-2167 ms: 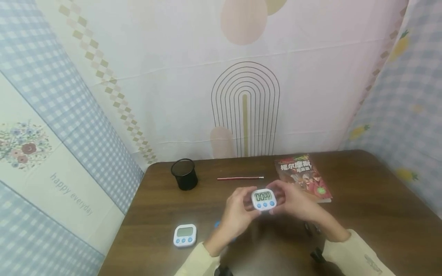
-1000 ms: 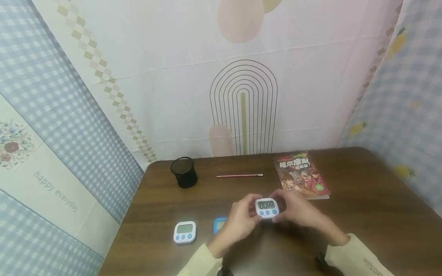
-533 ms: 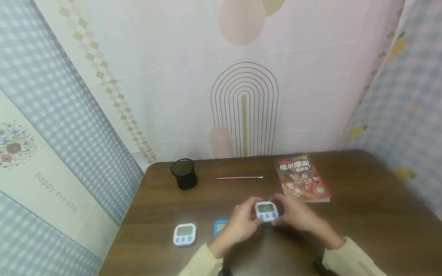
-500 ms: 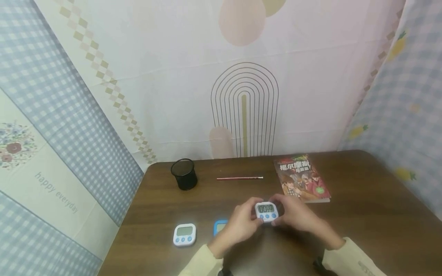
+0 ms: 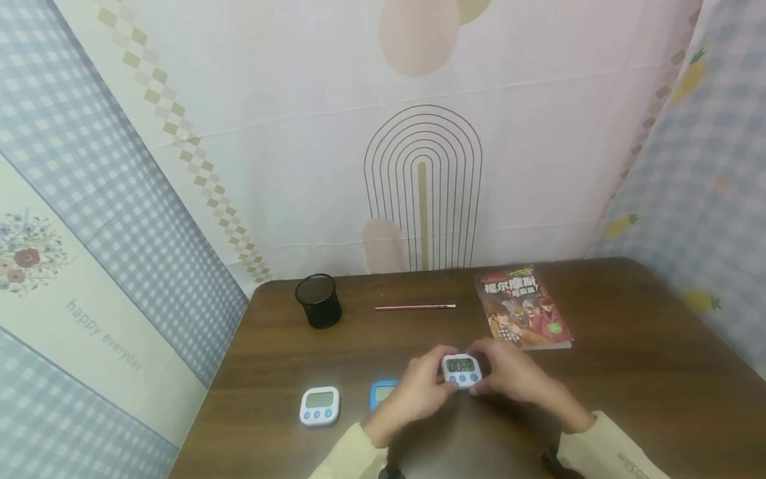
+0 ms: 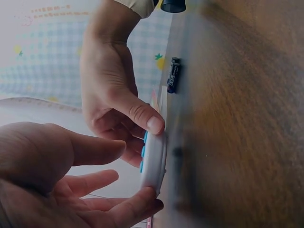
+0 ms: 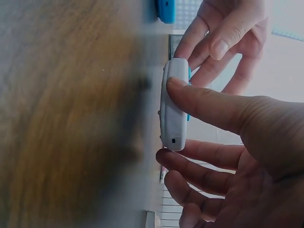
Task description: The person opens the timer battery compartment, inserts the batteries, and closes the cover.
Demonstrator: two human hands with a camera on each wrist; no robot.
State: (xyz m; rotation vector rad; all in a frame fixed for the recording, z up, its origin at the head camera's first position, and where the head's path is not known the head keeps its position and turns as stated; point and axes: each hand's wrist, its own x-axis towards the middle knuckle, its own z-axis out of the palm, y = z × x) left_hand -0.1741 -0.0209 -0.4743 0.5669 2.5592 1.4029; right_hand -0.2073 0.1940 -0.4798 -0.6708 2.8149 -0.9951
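A white digital timer (image 5: 462,371) with blue buttons, its display showing zeros, is tilted towards me low over the table. My right hand (image 5: 511,372) pinches its right side; in the right wrist view the thumb (image 7: 204,104) presses the near edge and a finger lies against the other edge. My left hand (image 5: 421,386) touches the left end with extended fingertips (image 6: 145,194), the thumb raised apart from the timer. A blue timer (image 5: 380,391) lies partly hidden behind my left forearm. Further left rests another white timer (image 5: 320,406), its screen blank.
A black mesh pen cup (image 5: 320,303) stands at the table's back left. Beside it lies a red pencil (image 5: 415,307). A book (image 5: 526,309) is at the back right. In the left wrist view a dark battery (image 6: 174,75) lies on the wooden table (image 6: 247,118).
Both hands have brought the white timer lower and nearer to me over the last two seconds. During the last half second they have hardly moved.
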